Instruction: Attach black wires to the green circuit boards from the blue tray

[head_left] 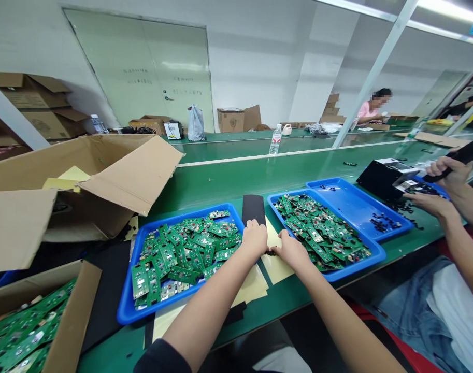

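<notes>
Green conveyor bench point(216, 191) — between a left blue tray point(182, 213) and a right blue tray point(294, 192) of circuit boards point(182, 259). The left hand point(255, 239), fingers together, touches a black foam strip point(254, 208); the right hand point(292, 250), fingers together, rests on a yellow backing sheet point(273, 264).

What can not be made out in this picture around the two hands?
In the head view:
What lies under the left hand and right hand: the hands cover it, and part of the yellow sheet.
Boards in the lower-left carton: cut off by the bottom edge and the flap.
Markings on the boards in the blue tray: too small.
Black machine's front: hidden by a co-worker's hand.
</notes>
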`<control>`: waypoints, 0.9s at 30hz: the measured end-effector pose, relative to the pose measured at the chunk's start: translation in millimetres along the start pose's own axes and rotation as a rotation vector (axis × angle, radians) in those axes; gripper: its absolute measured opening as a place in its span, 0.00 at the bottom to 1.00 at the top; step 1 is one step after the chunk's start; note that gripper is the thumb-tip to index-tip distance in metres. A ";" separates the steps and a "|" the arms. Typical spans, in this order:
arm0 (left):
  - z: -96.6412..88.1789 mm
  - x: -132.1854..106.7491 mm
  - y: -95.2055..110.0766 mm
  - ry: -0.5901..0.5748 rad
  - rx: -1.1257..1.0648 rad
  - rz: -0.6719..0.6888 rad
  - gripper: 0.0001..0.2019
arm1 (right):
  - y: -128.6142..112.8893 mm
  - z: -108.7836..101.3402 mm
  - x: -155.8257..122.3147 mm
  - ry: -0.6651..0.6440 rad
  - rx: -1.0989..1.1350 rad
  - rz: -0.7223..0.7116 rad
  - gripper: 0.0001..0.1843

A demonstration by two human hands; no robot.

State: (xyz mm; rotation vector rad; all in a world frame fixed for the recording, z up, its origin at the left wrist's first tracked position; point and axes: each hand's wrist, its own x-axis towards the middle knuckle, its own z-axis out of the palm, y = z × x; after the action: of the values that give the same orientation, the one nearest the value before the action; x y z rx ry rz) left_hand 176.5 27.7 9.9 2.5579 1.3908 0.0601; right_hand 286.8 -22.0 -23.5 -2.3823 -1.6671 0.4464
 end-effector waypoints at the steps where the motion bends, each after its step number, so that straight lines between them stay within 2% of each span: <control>1: -6.2 -4.1 -2.6 0.025 -0.028 0.016 0.16 | 1.5 0.8 -0.4 0.017 0.004 -0.021 0.12; 3: -20.9 -19.6 -12.1 0.077 -0.091 0.042 0.13 | 5.8 1.9 -2.8 0.052 0.021 -0.053 0.05; 4: -28.4 -31.8 -19.6 0.108 -0.122 0.051 0.11 | 8.8 1.9 -5.1 0.070 0.033 -0.063 0.05; 6: -40.4 -66.4 -40.6 0.162 -0.169 0.038 0.09 | 15.8 1.6 -11.3 0.104 0.066 -0.080 0.09; 8: -44.4 -112.8 -67.1 0.210 -0.205 -0.013 0.07 | 22.4 3.0 -18.9 0.122 0.115 -0.108 0.12; 10: -37.9 -165.9 -93.2 0.338 -0.306 -0.038 0.06 | 24.6 9.3 -28.2 0.104 0.183 -0.164 0.13; 11: -30.9 -192.3 -104.3 0.365 -0.321 -0.057 0.05 | 22.8 14.5 -34.3 0.095 0.236 -0.210 0.14; 13: -11.7 -239.4 -120.6 0.381 -0.289 -0.114 0.05 | 11.7 27.6 -50.5 0.109 0.378 -0.361 0.14; 15: 9.3 -272.9 -129.6 0.383 -0.219 -0.156 0.06 | -8.1 41.3 -71.5 0.100 0.448 -0.570 0.14; 17: 26.7 -290.7 -134.0 0.391 -0.145 -0.174 0.10 | -31.6 52.7 -92.9 0.060 0.414 -0.790 0.14; 20: 40.4 -295.2 -138.1 0.412 -0.057 -0.138 0.13 | -58.1 64.3 -113.6 0.045 0.297 -0.966 0.16; 23: 42.7 -289.7 -142.4 0.450 0.019 -0.038 0.11 | -63.6 71.3 -114.8 0.094 0.243 -1.008 0.13; 27: 41.3 -285.3 -144.8 0.487 0.092 0.043 0.09 | -52.5 75.4 -105.2 0.215 0.204 -0.970 0.13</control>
State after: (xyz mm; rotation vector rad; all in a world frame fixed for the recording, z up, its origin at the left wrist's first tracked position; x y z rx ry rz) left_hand -93.3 -141.5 -41.2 2.7669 1.5183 0.6813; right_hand 180.3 -103.4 -62.8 -1.1929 -2.2423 0.1545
